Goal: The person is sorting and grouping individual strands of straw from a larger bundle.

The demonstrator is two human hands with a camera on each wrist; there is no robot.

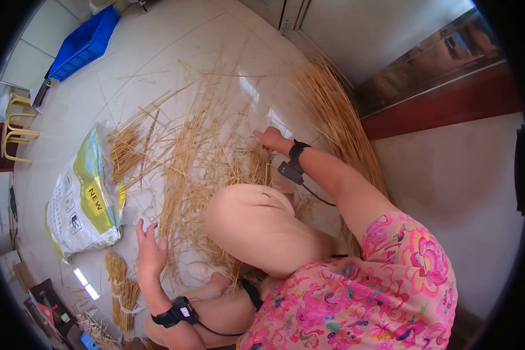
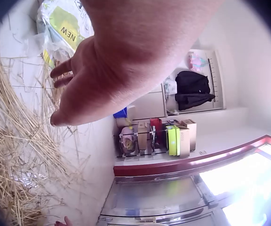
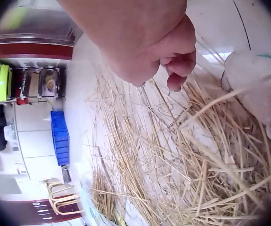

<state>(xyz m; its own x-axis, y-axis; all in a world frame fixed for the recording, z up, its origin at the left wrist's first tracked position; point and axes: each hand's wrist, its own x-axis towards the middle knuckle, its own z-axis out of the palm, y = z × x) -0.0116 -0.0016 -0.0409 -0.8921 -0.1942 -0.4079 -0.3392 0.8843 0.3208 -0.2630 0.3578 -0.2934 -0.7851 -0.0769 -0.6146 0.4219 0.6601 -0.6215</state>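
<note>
In the head view my left hand point(image 1: 151, 251) is raised over the floor beside a white and green plastic bag point(image 1: 79, 201) marked NEW. Its fingers are spread and hold nothing. My right hand point(image 1: 271, 140) is stretched forward above loose straw point(image 1: 186, 140) strewn on the tiles. In the right wrist view its fingers point(image 3: 180, 70) bend loosely, with a gap between them and the thumb side and no straw gripped there. A long straw bundle point(image 1: 341, 122) lies along the wall on the right. Tied straw bundles point(image 1: 119, 286) lie below the bag.
My bent knee point(image 1: 251, 219) rises between the hands, over the straw. A blue crate point(image 1: 87, 41) stands at the far left, near a gold-legged stool point(image 1: 17, 131). A shorter straw pile point(image 1: 125, 151) sits at the bag's edge. A metal door point(image 1: 391, 41) closes off the right.
</note>
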